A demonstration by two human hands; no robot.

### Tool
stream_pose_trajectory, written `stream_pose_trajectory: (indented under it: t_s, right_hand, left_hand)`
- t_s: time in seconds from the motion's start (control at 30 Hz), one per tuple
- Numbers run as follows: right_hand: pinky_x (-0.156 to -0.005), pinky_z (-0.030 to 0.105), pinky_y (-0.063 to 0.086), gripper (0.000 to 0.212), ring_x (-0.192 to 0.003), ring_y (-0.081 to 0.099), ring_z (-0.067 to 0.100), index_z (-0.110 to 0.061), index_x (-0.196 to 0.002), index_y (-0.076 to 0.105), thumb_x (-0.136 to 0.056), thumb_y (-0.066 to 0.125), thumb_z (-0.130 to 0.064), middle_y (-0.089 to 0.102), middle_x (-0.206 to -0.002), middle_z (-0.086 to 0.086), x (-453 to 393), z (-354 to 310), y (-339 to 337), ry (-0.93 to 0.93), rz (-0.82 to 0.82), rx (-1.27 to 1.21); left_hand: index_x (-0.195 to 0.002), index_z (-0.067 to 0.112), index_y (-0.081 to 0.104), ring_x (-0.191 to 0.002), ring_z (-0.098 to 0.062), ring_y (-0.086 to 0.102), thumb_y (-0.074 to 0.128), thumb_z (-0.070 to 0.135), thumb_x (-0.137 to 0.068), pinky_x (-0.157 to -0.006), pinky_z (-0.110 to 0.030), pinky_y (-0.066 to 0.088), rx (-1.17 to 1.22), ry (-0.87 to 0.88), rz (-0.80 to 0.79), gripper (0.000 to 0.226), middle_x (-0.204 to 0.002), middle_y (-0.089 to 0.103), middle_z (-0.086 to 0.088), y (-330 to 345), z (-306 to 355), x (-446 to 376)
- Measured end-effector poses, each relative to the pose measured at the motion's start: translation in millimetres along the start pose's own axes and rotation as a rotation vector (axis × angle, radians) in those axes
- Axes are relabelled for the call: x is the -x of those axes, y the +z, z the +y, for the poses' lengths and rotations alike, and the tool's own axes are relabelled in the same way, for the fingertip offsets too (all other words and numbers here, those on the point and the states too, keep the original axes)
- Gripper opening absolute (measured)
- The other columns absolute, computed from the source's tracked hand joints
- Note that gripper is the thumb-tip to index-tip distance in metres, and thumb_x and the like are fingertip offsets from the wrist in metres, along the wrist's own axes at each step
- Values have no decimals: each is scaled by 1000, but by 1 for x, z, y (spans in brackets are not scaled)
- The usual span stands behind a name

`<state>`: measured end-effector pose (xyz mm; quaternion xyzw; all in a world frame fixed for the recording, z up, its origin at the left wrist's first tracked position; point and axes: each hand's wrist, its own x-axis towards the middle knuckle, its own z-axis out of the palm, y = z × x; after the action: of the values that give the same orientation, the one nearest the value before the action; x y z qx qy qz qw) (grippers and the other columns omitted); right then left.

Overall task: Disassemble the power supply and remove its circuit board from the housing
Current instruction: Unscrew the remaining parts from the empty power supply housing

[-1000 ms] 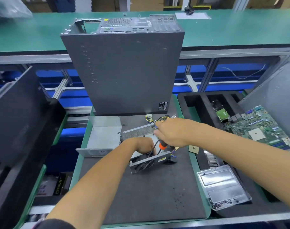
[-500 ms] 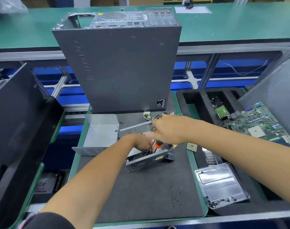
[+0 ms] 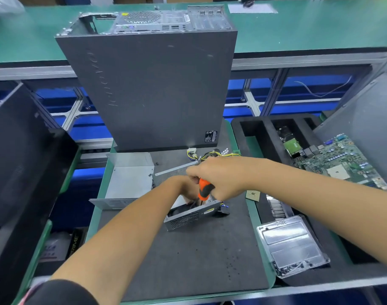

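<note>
On one mat (image 3: 188, 260), two hands, right hand (image 3: 219, 177) and left hand (image 3: 183, 187), one screwdriver (image 3: 204, 190), one housing (image 3: 188, 216).

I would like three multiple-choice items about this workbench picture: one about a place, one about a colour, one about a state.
1. Where does the computer case stand?
A. behind the power supply
B. right of the motherboard
C. on the screw tray

2. What colour is the screwdriver handle?
A. blue
B. orange and black
C. yellow

3. What does the right hand do?
A. lies flat
B. grips the screwdriver
C. lifts the motherboard

Answers: 1 A, the case rises beyond the power supply. 2 B, the handle shows below the fist. 3 B, fingers curl round it.
</note>
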<state>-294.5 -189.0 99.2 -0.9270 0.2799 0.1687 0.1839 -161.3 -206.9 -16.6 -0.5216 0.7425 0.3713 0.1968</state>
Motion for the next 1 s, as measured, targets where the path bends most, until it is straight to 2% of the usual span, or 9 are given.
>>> stream_pose_trajectory:
  t_s: [0.07, 0.13, 0.23, 0.37, 0.5, 0.63, 0.73, 0.9, 1.0]
  right_hand:
    - [-52, 32, 39, 37, -80, 58, 26, -15, -89, 49, -86, 55, -51, 59, -81, 4, -3, -2, 2, 88, 57, 95]
    - [-58, 35, 43, 61, -80, 59, 27, -10, -88, 57, -92, 34, -66, 61, -82, 8, -3, -4, 1, 159, 47, 65]
    - [-69, 38, 45, 34, -88, 57, 29, -9, -98, 52, -100, 38, -40, 61, -91, 9, -2, -2, 1, 98, 28, 0]
    - [-74, 44, 51, 25, -93, 58, 30, -9, -104, 45, -82, 55, -4, 64, -100, 6, 5, 3, 1, 58, -82, -72]
    - [-67, 40, 47, 25, -87, 56, 29, -9, -94, 51, -71, 58, 0, 61, -92, 8, 10, 8, 4, 33, -12, -157]
    - [-55, 32, 39, 35, -76, 53, 24, -12, -94, 54, -86, 60, -46, 57, -78, 0, 7, 2, 13, 143, 129, -100]
    - [-48, 29, 31, 69, -61, 52, 21, -4, -80, 60, -91, 36, -67, 59, -67, 9, 4, -1, 14, 251, 165, -2]
    - [-66, 36, 47, 26, -85, 56, 24, -9, -100, 52, -89, 58, -32, 65, -90, 7, 8, 3, 4, 195, 39, -87]
    - [-75, 37, 52, 28, -96, 56, 21, -18, -94, 47, -77, 63, -3, 67, -100, -3, 11, 5, 3, 187, 18, -97]
  left_hand:
    - [-102, 6, 61, -82, -24, 55, 48, 9, -94, -72, -24, 42, 25, -33, -53, 15, -88, 59, -11, -2, 2, 1]
    - [-86, 9, 58, -77, -21, 54, 48, 9, -95, -68, -23, 44, 15, -14, -37, 13, -79, 55, -4, -2, 4, 2]
    - [-109, 0, 58, -99, -30, 55, 45, 10, -95, -92, -35, 46, -31, -30, -52, 21, -105, 59, -15, -1, 4, -4]
    - [-93, -1, 58, -79, -24, 49, 55, 13, -90, -70, -24, 44, -62, -31, -23, 15, -81, 58, -6, -2, 5, -2]
    - [-113, -1, 57, -79, -19, 44, 60, 10, -87, -72, -25, 43, -49, 2, -32, 28, -96, 61, -14, 0, 7, -4]
    - [-83, 10, 50, -73, -17, 44, 55, 9, -85, -50, -13, 33, -17, 6, -84, 5, -69, 42, 6, -6, 11, 1]
    - [-60, 16, 33, -58, -15, 30, 46, 3, -88, -51, -17, 29, -62, 48, -75, 33, -62, 33, 1, -5, 12, 2]
    - [-70, 6, 45, -80, -21, 36, 47, -4, -87, -69, -33, 35, -186, 50, -19, 20, -76, 48, -13, 1, 8, -2]
    - [-76, 5, 44, -80, -29, 45, 47, 1, -87, -81, -44, 44, -165, 6, 20, 13, -87, 51, -21, 4, 5, -6]
